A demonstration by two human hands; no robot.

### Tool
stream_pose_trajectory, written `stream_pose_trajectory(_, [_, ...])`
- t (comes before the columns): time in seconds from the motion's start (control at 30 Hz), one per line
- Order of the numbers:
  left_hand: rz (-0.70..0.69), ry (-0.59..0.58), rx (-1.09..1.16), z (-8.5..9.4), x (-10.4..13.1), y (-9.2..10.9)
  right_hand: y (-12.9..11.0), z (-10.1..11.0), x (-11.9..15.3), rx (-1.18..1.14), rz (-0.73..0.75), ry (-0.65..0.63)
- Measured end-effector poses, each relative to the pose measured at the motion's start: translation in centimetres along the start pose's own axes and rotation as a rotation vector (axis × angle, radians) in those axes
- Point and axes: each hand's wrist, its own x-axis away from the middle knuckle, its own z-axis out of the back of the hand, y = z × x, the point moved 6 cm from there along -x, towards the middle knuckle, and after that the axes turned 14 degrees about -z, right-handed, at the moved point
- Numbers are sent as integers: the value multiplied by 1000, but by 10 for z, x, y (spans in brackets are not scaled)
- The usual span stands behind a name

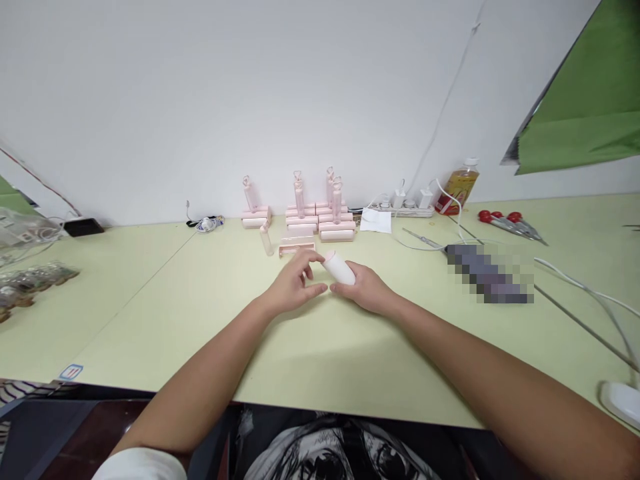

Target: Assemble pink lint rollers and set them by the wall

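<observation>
My right hand (367, 288) is closed around a white roll (341, 269) with a pink end, held tilted above the table. My left hand (295, 283) is beside its pink end, fingers curved and thumb apart. The index fingertip is close to the rim; whether it touches I cannot tell. Just behind the left hand lies an open pink roller case (287, 251). To its left, a clear handle with a pink top (267, 239) sits on the table. Several pink lint rollers (337, 227) with clear upright handles stand by the wall.
On the right are a power strip (417, 212) with chargers, a drink bottle (457, 187), white paper (376, 221), red-ended tools (513, 225), a blurred-out dark item (487, 273) and loose white cables. A coiled cable (206, 225) and a black box (83, 227) sit at left.
</observation>
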Motion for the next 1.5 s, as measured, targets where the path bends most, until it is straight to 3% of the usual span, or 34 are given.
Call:
stream_pose_trajectory(0.07, [7,-80,20,-4,0,2,0,-1,0,1,9,-3])
stream_pose_trajectory(0.2, [38,-43,-89,4,0,-5,0,0,-1,-4,27,21])
stream_pose_trajectory(0.3, [194,-71,-300,9,4,-25,2,0,-3,-23,25,22])
stream_pose_trajectory(0.43, [473,-243,-515,9,14,-52,5,-1,-4,-40,-12,0])
stream_pose_trajectory(0.53, [509,-340,-560,4,16,-58,4,0,-3,-36,-12,13])
stream_pose_trajectory(0.6, [500,-345,-557,3,16,-59,3,-1,-2,-31,-13,14])
stream_pose_trajectory(0.77, [537,-289,-488,6,18,-65,1,-3,2,-54,19,27])
stream_pose_trajectory(0.93, [483,-233,-453,8,15,-63,-1,7,4,-180,74,170])
stream_pose_trajectory(1.03, [487,-93,-351,10,14,-63,1,14,3,-265,61,226])
stream_pose_trajectory(1.2, [602,223,31,12,18,-69,2,15,2,-355,84,225])
stream_pose_trajectory(1.3, [586,335,178,12,17,-69,-1,15,4,-446,140,215])
stream_pose_trajectory(1.5, [525,321,241,8,15,-66,-4,21,7,-530,221,275])
